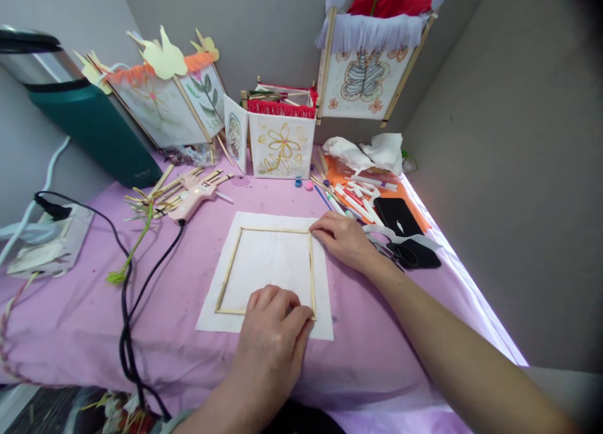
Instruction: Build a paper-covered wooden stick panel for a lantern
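Pinches the far right corner of a square stick frame point(311, 271) between thumb and fingertips of the right hand point(346, 239). Grasps the near right corner with thumb and forefinger of the left hand point(276, 333) – knuckles up, back of the hand over part of the near stick. Has the frame lying flat on a white sheet point(273, 271), inside its edges, on a table with a pink cloth point(164, 321).

Has, left of the sheet, a pale pink glue gun point(194, 200) beside a heap of loose sticks point(164, 189), with a green cord point(144, 236), black cables point(126, 333), a power strip point(51, 242) and a tilted teal bottle point(94, 126) farther left.

Faces, beyond the sheet, a red-fringed box point(282, 146) with a yellow flower drawing – between an orange-fringed box point(160, 107) to the left and a white-fringed box point(365, 76) to the right.

Has, near the right hand, markers point(351, 198), partly on orange material point(414, 205), a flat black object point(398, 215), and scissors point(389, 249) partly under a white strip point(409, 237).
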`<state>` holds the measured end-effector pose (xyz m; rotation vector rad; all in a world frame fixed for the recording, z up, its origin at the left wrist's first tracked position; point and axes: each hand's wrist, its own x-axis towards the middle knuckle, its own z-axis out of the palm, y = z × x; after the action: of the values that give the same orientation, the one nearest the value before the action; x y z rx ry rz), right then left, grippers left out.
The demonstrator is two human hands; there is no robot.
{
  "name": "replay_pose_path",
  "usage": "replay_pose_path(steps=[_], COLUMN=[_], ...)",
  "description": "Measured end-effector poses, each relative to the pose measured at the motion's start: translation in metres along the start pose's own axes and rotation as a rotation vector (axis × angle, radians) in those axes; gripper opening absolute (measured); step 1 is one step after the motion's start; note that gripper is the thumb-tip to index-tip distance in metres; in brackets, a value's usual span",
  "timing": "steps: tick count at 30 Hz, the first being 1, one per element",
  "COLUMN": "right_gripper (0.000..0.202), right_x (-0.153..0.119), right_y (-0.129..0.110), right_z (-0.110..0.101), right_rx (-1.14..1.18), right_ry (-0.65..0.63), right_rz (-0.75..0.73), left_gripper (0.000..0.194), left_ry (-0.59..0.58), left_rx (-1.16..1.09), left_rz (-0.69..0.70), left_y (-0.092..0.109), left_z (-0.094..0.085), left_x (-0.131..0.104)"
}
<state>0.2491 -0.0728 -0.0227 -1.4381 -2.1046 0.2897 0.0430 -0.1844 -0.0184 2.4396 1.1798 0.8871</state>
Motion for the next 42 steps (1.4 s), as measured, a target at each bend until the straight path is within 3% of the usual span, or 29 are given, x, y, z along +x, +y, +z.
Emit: replay_pose_path(steps=[33, 42], right_gripper=[0.018, 0.018], right_x=[-0.0007, 0.0007], right_y=[0.0037, 0.0080], right_z=[0.0015, 0.0041], right_rx=[0.005, -0.006], right_ry=[0.003, -0.002], right_rz=[-0.012, -0.047], left_gripper=[0.015, 0.014], left_ry=[-0.028, 0.030], left_rx=[0.019, 0.014], left_rz=[-0.028, 0.001], left_y=[0.0015, -0.0014], left_z=[-0.0006, -0.0058], left_x=[0.0005, -0.0083])
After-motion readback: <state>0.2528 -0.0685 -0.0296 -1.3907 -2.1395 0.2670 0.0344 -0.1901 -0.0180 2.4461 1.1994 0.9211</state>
